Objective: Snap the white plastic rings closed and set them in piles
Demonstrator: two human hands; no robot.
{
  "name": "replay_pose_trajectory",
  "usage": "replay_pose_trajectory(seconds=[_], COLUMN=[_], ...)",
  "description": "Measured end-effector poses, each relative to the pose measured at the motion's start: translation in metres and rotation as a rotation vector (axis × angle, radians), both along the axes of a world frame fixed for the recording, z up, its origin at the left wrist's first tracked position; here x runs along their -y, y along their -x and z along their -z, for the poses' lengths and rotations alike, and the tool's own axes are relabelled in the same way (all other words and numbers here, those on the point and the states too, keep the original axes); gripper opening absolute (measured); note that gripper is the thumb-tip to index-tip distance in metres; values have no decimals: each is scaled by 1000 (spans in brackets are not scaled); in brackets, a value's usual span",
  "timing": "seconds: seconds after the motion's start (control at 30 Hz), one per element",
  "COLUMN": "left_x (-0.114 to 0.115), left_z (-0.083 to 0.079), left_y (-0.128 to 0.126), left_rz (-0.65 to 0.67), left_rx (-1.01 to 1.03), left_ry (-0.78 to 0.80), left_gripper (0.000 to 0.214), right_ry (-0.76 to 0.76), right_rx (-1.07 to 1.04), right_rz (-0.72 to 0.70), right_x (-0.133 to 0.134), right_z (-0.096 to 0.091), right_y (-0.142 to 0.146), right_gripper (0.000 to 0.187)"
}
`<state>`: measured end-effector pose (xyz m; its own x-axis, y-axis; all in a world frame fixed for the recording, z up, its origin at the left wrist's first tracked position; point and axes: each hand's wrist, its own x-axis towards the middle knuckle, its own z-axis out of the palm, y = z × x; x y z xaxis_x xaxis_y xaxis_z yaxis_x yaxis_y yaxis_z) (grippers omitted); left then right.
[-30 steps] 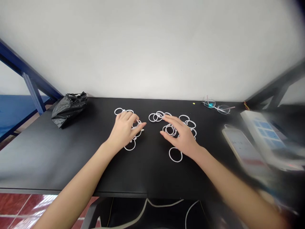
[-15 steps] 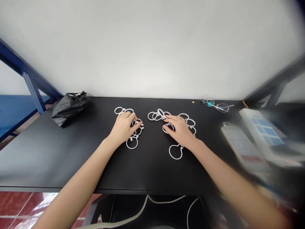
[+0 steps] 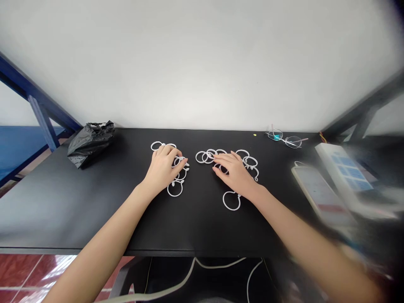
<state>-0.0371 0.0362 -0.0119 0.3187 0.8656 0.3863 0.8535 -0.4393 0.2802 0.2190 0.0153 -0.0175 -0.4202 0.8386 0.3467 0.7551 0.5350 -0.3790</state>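
Two loose groups of white rings with small knobbed clasps, much like shower curtain rings, lie overlapping on a black table (image 3: 202, 227). My left hand (image 3: 161, 168) rests palm down over the left group, fingers loosely apart, with the nearest whole ring (image 3: 175, 196) below its thumb. Over the right group lies my right hand (image 3: 235, 172), its fingers stretched out and touching rings at their tips. One ring (image 3: 231, 210) sits below the right wrist, and a short chain of flat rings (image 3: 200, 162) reaches left from the fingertips. Both palms hide some rings.
A crumpled black plastic bag (image 3: 91, 143) sits at the back left. Eyeglasses (image 3: 284, 140) lie near the wall. On the right are a phone (image 3: 322, 198) and a white box with blue panels (image 3: 344, 168), both blurred. Pale cables (image 3: 186, 281) hang below the table's front edge.
A ring that stood tilted by my right fingertips now lies flat among its neighbours. My right hand has shifted slightly left; my left hand has hardly moved.
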Motion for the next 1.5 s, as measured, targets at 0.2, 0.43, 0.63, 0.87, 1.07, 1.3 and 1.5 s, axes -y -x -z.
replay_pose_trajectory(seconds=[0.2,0.43,0.63,0.87,1.07,1.3,1.5], left_x=[10,20,22,24,31,39,45], left_z=[-8,-13,-13,-15,-16,-10,-8], left_y=[-10,-22,-26,-28,-37,-44,-46], left_rz=[142,276,323,313,424,502,476], left_rx=[65,90,116,143,159,103,208], left_ry=[-74,-107,-107,-121,-186,-99,-83], left_gripper=[14,10,9,10,44,49,53], right_ry=[-56,-64,-95,-242,-429,-392,-349], right_rx=[-165,-185,-230,-460,-550,-580,-615], right_rz=[54,93,99,171,42,-52,-34], right_x=[-4,-3,0,7,19,27,28], right_z=[3,1,-2,-12,-16,-12,-10], right_y=[-4,-2,-3,0,7,15,16], right_gripper=[13,10,11,12,20,23,20])
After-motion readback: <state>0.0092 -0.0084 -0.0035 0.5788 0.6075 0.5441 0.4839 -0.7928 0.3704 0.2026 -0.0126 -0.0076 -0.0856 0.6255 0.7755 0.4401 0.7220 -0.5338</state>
